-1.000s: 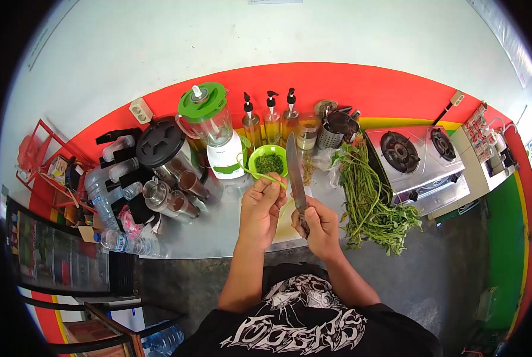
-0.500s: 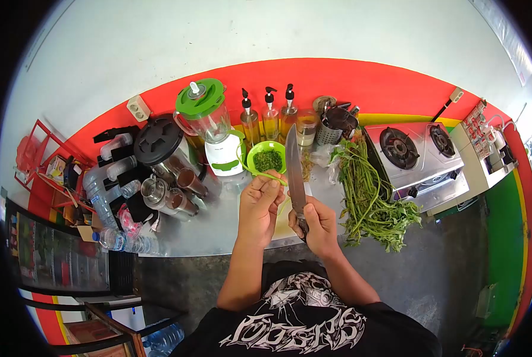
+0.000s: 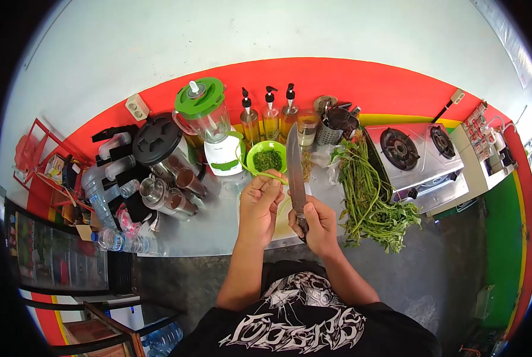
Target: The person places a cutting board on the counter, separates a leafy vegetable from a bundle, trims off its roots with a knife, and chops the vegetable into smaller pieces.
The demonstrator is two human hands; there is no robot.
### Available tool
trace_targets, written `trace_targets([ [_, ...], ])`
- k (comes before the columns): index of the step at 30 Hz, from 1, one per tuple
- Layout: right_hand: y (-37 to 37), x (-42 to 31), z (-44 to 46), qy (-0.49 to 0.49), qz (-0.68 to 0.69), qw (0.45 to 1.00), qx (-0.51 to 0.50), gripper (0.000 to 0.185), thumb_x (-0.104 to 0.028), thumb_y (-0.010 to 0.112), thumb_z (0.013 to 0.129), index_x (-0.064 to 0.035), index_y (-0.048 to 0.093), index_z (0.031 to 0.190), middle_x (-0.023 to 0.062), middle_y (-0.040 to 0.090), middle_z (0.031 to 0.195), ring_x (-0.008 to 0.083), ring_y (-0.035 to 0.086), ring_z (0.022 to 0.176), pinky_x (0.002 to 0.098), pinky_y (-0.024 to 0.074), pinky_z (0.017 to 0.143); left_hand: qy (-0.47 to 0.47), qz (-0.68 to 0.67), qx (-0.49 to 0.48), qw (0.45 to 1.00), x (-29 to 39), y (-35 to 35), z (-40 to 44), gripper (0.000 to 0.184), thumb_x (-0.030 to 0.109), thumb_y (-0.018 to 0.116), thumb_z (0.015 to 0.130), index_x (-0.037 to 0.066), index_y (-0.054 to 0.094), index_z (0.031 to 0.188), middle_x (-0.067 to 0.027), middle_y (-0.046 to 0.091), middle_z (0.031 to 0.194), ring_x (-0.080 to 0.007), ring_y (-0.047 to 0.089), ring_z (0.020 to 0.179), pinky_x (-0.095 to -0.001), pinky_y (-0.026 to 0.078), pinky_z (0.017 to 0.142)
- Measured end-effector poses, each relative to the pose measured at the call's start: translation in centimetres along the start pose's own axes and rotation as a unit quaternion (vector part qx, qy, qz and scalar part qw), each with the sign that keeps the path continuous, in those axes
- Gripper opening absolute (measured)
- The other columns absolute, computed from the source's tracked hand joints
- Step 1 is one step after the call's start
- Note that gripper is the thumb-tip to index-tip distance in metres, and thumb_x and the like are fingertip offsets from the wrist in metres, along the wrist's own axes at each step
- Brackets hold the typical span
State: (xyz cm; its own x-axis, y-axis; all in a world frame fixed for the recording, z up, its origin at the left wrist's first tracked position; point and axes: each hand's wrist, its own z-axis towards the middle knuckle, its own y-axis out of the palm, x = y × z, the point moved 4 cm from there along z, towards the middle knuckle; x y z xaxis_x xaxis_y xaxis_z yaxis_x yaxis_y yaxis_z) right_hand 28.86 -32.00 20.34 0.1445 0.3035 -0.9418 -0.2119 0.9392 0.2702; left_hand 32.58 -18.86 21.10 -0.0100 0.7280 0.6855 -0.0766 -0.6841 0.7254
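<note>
Pinching green stem [image 3: 279,179]: left fingers [image 3: 270,189]; gripping knife [image 3: 296,163] (broad-bladed): right fingers [image 3: 312,215]

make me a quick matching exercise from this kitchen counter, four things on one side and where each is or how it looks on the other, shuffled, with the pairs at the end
Column one
1. knife
2. green bowl
3. bundle of leafy stems
4. blender

Column two
A. lies next to the stove
B. has a white base and a green lid
C. is gripped in the right hand
D. holds finely cut greens

Right pairs: 1-C, 2-D, 3-A, 4-B
</note>
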Motion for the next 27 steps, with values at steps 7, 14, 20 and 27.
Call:
trace_targets([
  [7, -0.2, 0.4, 0.4, 0.003, 0.008, 1.0, 0.0, 0.046, -0.034, 0.038, 0.11, 0.0032, 0.057, 0.131, 0.0048, 0.06, 0.071, 0.0047, 0.041, 0.049, 0.0208, 0.0322, 0.047, 0.006, 0.013, 0.018, 1.0, -0.7, -0.1, 0.4, 0.014, 0.008, 0.066, 0.096, 0.002, 0.066, 0.109, 0.0034, 0.061, 0.088, -0.0034, 0.05, 0.074, -0.0191, 0.042, 0.069],
  [14, -0.4, 0.5, 0.7, 0.006, 0.005, 1.0, 0.016, 0.044, -0.034, 0.038, 0.11, 0.0028, 0.06, 0.118, 0.0058, 0.061, 0.072, 0.0047, 0.043, 0.049, 0.0205, 0.0335, 0.045, -0.012, -0.001, 0.008, 1.0, -1.0, 0.7, 0.4, 0.013, 0.009, 0.065, 0.096, 0.003, 0.067, 0.108, 0.0014, 0.067, 0.092, -0.0063, 0.059, 0.082, -0.0217, 0.047, 0.079],
  [20, -0.9, 0.8, 0.7, 0.005, 0.007, 1.0, 0.017, 0.043, -0.034, 0.041, 0.11, 0.0024, 0.06, 0.123, 0.0055, 0.062, 0.073, 0.0048, 0.043, 0.051, 0.0204, 0.0339, 0.047, -0.045, 0.014, -0.01, 0.999, -1.6, 0.2, 0.3, 0.011, 0.01, 0.063, 0.097, 0.003, 0.067, 0.104, 0.0006, 0.067, 0.094, -0.0057, 0.058, 0.084, -0.0223, 0.046, 0.081],
  [27, -0.8, 0.9, 0.5, -0.019, -0.011, 1.0, 0.016, 0.045, -0.034, 0.043, 0.109, 0.0027, 0.059, 0.129, 0.0043, 0.061, 0.073, 0.0042, 0.041, 0.05, 0.0204, 0.0309, 0.046, -0.001, -0.037, 0.007, 0.999, -1.4, -1.2, 1.0, 0.011, 0.011, 0.065, 0.098, 0.002, 0.068, 0.103, -0.002, 0.067, 0.1, -0.0049, 0.055, 0.081, -0.0199, 0.045, 0.077],
])
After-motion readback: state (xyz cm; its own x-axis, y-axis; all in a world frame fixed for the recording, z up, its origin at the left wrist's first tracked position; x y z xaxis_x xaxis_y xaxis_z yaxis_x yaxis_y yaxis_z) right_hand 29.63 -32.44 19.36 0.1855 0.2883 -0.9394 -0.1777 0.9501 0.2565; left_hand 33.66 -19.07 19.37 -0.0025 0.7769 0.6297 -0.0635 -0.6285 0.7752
